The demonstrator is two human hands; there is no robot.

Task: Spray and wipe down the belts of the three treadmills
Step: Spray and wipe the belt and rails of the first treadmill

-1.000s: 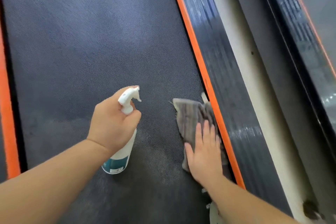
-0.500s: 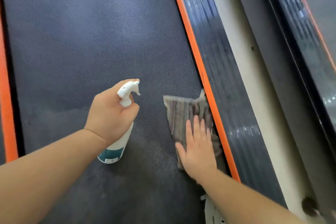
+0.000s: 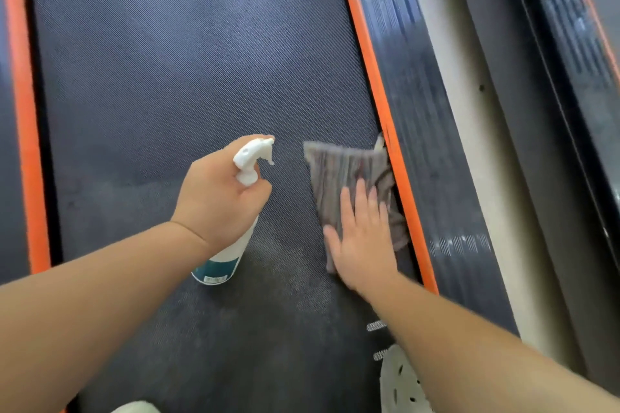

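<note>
A narrow strip of pale beige floor [image 3: 488, 151], marked by one small dark speck [image 3: 482, 88], runs diagonally between a glossy black side rail [image 3: 419, 111] catching soft white light and a neighbouring machine's dark matte frame [image 3: 536, 144].

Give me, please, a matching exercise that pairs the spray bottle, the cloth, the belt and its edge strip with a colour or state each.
Things:
1. spray bottle
2. cloth
3. belt
4. edge strip

Colour or state:
a. orange
b. pressed flat under the right hand
c. gripped by the left hand
d. dark grey, finely textured

Pairs: 1-c, 2-b, 3-d, 4-a
</note>
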